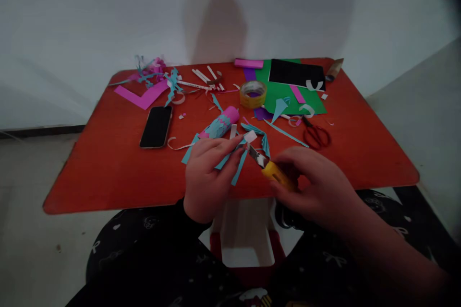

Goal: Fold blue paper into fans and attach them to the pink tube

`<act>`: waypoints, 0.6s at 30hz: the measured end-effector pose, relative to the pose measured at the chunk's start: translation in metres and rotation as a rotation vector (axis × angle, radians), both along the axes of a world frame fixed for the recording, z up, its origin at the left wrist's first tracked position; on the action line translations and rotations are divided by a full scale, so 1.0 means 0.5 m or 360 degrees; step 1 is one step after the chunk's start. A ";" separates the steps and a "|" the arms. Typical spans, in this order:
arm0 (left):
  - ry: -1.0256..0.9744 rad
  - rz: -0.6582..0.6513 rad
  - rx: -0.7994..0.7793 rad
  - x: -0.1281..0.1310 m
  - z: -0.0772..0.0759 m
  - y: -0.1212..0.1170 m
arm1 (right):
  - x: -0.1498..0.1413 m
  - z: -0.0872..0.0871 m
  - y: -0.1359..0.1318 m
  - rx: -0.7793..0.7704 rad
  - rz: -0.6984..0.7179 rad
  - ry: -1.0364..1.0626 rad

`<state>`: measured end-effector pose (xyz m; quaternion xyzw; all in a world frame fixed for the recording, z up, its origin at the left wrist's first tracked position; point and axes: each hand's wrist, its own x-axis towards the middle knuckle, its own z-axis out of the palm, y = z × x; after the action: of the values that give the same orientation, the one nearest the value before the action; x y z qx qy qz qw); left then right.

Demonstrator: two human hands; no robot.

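Observation:
My left hand (209,177) pinches several strips of teal paper (230,160) near the front of the orange-red table (108,172). My right hand (317,187) grips a yellow utility knife (275,175), and its metal blade (257,156) points toward the strips. The blade tip is close to the paper, and the fingers of the two hands stay apart. A paper tube (219,123) wrapped in pink and teal lies just beyond my left hand. A fan of pleated teal paper (257,134) sits above the blade.
A black phone (156,126) lies left of centre. Red-handled scissors (316,136), yellow tape (253,94), green card (298,96), black card (297,74), a pink paper angle (142,97) and scattered paper scraps cover the table. A white wall stands behind.

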<state>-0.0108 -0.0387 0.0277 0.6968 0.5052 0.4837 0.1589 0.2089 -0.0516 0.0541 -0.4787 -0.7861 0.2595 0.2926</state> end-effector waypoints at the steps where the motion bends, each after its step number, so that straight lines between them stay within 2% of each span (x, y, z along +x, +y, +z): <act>1: 0.0009 0.0000 0.0001 0.000 0.000 0.000 | 0.000 0.001 0.000 0.0003 0.0007 0.0000; 10: 0.0023 0.0010 0.0008 0.000 -0.001 -0.001 | -0.002 0.008 -0.003 0.0005 0.0019 -0.0009; 18: 0.0080 0.0010 0.0144 -0.001 -0.006 0.001 | -0.003 0.014 -0.004 -0.0125 0.0013 -0.0008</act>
<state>-0.0112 -0.0381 0.0246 0.7136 0.4888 0.4890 0.1130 0.2072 -0.0534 0.0614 -0.4873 -0.7780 0.2901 0.2705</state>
